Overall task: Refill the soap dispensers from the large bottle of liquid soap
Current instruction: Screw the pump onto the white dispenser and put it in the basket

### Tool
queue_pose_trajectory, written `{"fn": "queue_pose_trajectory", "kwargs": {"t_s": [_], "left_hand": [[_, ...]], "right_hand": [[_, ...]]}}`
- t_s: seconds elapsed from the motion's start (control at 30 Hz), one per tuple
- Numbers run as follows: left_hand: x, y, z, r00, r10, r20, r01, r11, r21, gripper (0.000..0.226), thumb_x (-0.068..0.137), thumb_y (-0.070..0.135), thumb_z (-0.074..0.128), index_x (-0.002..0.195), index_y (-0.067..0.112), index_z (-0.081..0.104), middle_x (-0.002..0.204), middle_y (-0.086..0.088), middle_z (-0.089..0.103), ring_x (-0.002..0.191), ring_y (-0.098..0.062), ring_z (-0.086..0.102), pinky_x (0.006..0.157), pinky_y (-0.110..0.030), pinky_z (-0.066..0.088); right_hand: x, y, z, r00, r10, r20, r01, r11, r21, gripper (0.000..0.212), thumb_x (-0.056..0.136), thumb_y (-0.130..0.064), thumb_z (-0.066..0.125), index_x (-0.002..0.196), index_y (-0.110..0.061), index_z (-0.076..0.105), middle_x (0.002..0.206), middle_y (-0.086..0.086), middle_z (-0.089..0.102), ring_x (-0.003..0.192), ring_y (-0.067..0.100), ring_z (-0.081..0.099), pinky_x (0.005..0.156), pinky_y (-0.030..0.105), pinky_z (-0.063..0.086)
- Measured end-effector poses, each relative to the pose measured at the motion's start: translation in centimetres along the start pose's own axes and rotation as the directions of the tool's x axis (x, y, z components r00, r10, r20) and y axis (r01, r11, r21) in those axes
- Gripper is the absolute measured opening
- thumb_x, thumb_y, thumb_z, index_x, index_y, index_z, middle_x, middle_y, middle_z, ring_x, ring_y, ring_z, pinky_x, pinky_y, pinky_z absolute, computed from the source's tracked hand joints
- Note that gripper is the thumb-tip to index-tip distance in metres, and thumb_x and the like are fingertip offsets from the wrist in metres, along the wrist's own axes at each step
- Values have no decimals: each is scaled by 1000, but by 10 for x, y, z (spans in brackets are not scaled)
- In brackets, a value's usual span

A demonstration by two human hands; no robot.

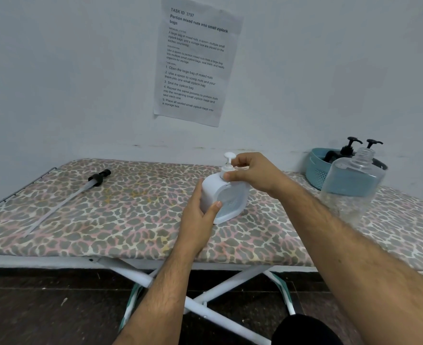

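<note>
We see the white soap dispenser (226, 199) standing near the middle of the leopard-print ironing board (120, 220), tilted a little toward the left hand (200, 215). That hand wraps the dispenser's lower side from seven o'clock, thumb laid across the front face, fingers curled round the back. The right hand (252, 174) comes in from four o'clock and pinches the neck of the white pump (228, 164) — thumb below, forefinger curled over beside the plunger head. The pump sits in the dispenser's mouth.

At three o'clock of the dispenser stands the large clear bottle (353, 181), uncapped, its neck open, soap low in its base. Just behind it, at one o'clock, a blue basket (317, 171) against the wall holds two dark dispensers with black pumps (349, 145).

Over at nine o'clock, well apart from the hands, a long black-capped pump tube (66, 201) lies flat on the board. A printed sheet (195, 61) hangs on the wall at twelve.
</note>
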State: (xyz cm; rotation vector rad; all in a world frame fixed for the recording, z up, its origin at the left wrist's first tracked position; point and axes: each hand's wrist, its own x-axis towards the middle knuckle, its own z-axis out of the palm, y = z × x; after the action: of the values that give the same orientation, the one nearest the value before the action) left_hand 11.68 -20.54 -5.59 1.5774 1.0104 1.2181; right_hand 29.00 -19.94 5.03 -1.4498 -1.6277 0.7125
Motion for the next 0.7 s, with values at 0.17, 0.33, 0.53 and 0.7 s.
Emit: {"fn": "queue_pose_trajectory", "kwargs": {"t_s": [0.17,0.33,0.53,0.7], "left_hand": [[1,0,0,1000,-7,11,7,1000,0,69,90,39,64,149,46,29,144,12,49,128,-13,53,97,-48,53],[1,0,0,1000,-3,12,3,1000,-13,72,87,42,65,149,46,30,146,12,48,129,-13,51,99,-48,52],[2,-3,-1,1000,1,-10,-1,1000,-31,66,92,31,67,148,43,34,140,11,53,123,-12,56,94,-47,55],[2,-3,0,1000,6,-17,-7,999,-49,66,91,29,68,147,42,37,137,11,55,120,-10,58,93,-45,56]], "right_hand": [[2,2,-7,988,-4,156,-17,991,130,21,87,-7,72,107,-15,75,111,3,74,97,15,68,93,33,52],[1,8,-8,997,-38,67,30,994,107,20,81,-10,79,101,-12,78,107,10,74,91,15,68,89,33,52],[-2,2,0,997,-82,-16,82,996,20,12,79,-12,81,90,-16,77,69,-10,63,56,0,52,58,11,41],[-1,5,7,995,-55,-78,51,997,-52,21,77,-24,83,94,-13,78,84,-5,72,67,7,60,69,26,50]]}}
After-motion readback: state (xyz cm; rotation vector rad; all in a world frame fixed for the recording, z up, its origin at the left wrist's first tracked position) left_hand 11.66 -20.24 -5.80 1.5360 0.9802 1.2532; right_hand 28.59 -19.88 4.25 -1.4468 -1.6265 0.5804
